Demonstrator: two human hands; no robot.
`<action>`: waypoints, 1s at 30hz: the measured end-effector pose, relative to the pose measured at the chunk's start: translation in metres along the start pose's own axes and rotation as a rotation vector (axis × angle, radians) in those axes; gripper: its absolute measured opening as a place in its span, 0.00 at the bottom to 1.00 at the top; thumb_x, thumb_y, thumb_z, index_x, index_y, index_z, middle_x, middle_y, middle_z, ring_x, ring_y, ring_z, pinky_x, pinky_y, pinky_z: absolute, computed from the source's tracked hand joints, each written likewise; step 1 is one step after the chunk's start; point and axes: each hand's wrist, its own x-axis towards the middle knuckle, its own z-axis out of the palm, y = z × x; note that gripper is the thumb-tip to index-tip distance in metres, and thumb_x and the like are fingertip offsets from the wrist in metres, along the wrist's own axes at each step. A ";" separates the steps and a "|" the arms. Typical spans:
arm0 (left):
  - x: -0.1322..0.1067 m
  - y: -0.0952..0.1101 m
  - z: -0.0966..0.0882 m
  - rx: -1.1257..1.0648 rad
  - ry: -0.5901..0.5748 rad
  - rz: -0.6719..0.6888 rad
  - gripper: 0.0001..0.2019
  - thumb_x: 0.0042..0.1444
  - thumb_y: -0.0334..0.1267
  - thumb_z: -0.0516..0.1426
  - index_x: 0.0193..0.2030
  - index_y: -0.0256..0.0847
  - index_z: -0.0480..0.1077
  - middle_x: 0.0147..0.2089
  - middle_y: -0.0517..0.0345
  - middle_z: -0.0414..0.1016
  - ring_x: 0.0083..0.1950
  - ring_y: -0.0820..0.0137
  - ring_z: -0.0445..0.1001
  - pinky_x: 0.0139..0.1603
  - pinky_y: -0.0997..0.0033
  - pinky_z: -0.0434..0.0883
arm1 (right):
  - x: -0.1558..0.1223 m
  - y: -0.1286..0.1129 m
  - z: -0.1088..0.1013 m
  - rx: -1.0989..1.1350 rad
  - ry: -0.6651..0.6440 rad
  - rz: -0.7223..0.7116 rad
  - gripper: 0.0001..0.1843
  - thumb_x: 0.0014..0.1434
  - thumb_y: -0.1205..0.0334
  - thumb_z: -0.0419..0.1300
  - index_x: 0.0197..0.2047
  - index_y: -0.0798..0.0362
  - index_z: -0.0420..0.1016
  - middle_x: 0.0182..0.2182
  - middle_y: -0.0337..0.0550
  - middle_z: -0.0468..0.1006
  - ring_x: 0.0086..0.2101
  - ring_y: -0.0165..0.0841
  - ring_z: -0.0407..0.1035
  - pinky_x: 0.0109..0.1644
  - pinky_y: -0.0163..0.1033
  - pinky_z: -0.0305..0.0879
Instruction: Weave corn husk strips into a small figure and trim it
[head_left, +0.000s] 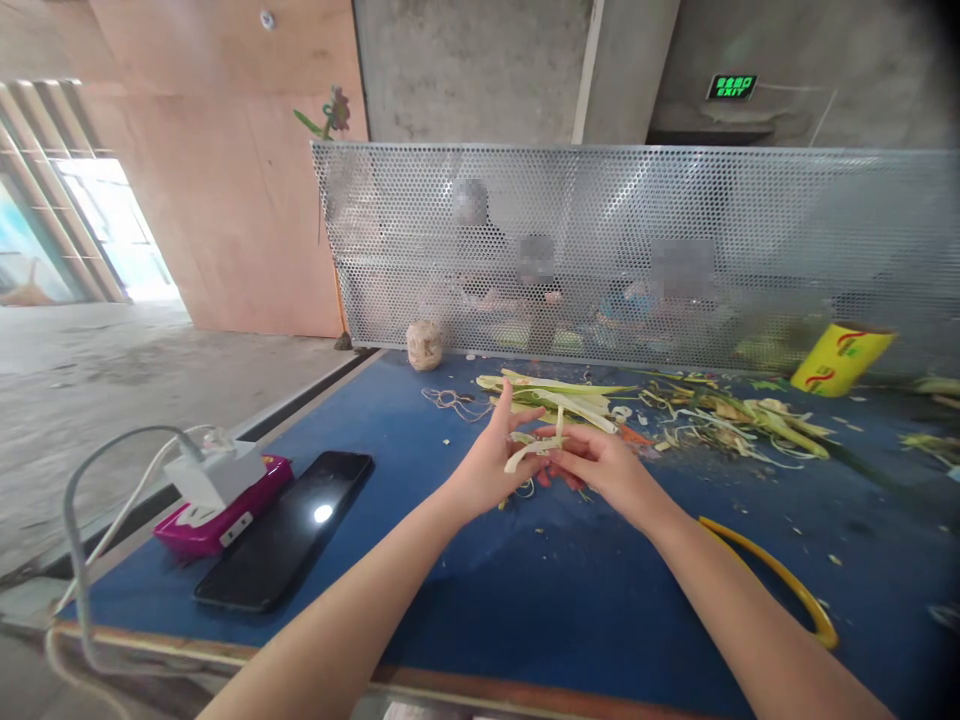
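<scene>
Both hands meet over the middle of a blue table. My left hand has its fingers stretched out and apart, touching a pale leaf strip. My right hand is closed in a pinch on the other end of that strip. Just beyond the hands lies a pile of pale green and yellow leaf strips. Something small and red-orange shows under my right fingers; I cannot make out what it is.
A black phone lies at the left beside a pink power bank with a white charger and cables. A yellow curved handle lies right. More leaf scraps, a yellow can, a twine ball. A perforated metal screen with people behind it.
</scene>
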 end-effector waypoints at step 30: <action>-0.001 0.010 0.009 -0.011 0.105 -0.049 0.42 0.50 0.27 0.56 0.65 0.58 0.37 0.60 0.45 0.59 0.23 0.82 0.67 0.24 0.74 0.69 | 0.004 0.001 -0.001 0.131 0.076 0.016 0.16 0.47 0.49 0.62 0.30 0.54 0.68 0.19 0.34 0.68 0.16 0.22 0.52 0.19 0.33 0.47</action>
